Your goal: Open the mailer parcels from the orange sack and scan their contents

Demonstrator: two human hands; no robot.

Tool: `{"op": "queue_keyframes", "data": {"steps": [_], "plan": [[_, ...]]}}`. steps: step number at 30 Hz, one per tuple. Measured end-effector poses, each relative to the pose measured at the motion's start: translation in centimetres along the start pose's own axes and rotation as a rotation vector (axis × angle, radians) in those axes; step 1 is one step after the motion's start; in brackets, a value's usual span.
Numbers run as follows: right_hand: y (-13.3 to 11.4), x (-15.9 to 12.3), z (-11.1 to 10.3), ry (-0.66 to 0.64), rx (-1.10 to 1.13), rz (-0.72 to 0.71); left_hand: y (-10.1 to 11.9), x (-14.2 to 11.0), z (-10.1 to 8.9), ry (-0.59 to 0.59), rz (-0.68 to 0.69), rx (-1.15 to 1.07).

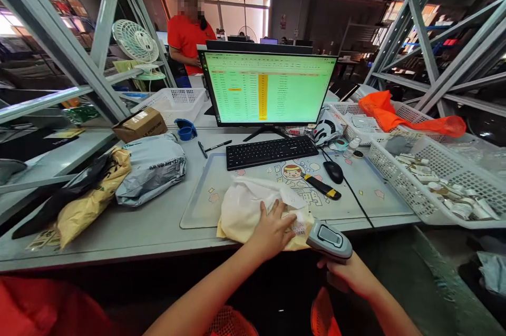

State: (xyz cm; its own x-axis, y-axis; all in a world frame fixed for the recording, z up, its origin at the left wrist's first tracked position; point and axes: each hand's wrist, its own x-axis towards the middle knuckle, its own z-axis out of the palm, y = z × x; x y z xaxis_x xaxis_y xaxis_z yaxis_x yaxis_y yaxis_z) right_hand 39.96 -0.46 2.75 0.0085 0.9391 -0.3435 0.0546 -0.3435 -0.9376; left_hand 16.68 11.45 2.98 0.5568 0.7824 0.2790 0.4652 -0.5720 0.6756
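A white and pale yellow mailing bag [241,209] lies at the front edge of the desk, partly on the printed desk mat [197,199]. My left hand [273,228] rests flat on it with the fingers spread. Beside those fingertips is a printed label [300,227] on the bag. In my right hand [348,273] is a grey barcode scanner [330,240], its head close to the label and the bag's right edge. The scanner's handle is mostly hidden by my fingers. A yellow and black utility knife [322,187] lies just beyond the bag.
Behind the mat stand a keyboard [272,151], a mouse [333,171] and a lit monitor [272,88]. Wrapped parcels [152,167] and a cardboard box [140,124] lie left. White baskets [411,194] holding small items are right. A person in red [190,30] stands beyond the desk.
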Motion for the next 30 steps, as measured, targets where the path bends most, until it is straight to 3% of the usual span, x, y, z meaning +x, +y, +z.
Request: {"op": "queue_keyframes", "data": {"steps": [4,7,11,17,22,26,30], "plan": [[-1.0,-2.6,-1.2,0.02,-0.13,0.016,0.6,-0.2,1.2,-0.017,-0.011,0.038],[-1.6,-5.0,-2.3,0.11,-0.313,-0.04,1.0,0.2,2.6,0.062,-0.092,0.029],[-2.4,-7.2,-2.8,0.172,-0.451,0.0,1.2,1.0,3.9,0.136,-0.164,-0.017],[-4.3,-8.3,-2.3,0.219,-0.431,0.062,1.3,1.3,3.9,0.153,-0.215,-0.139],[-3.7,-8.4,-3.2,0.241,-0.374,0.027,1.2,1.1,3.7,0.135,-0.22,-0.109],[-2.9,-6.4,-6.5,0.347,-0.288,-0.007,1.2,0.8,3.3,0.043,-0.163,0.071],[-4.1,-1.6,-12.8,0.52,-0.201,0.006,1.3,0.7,2.9,-0.126,-0.16,0.287]]}}
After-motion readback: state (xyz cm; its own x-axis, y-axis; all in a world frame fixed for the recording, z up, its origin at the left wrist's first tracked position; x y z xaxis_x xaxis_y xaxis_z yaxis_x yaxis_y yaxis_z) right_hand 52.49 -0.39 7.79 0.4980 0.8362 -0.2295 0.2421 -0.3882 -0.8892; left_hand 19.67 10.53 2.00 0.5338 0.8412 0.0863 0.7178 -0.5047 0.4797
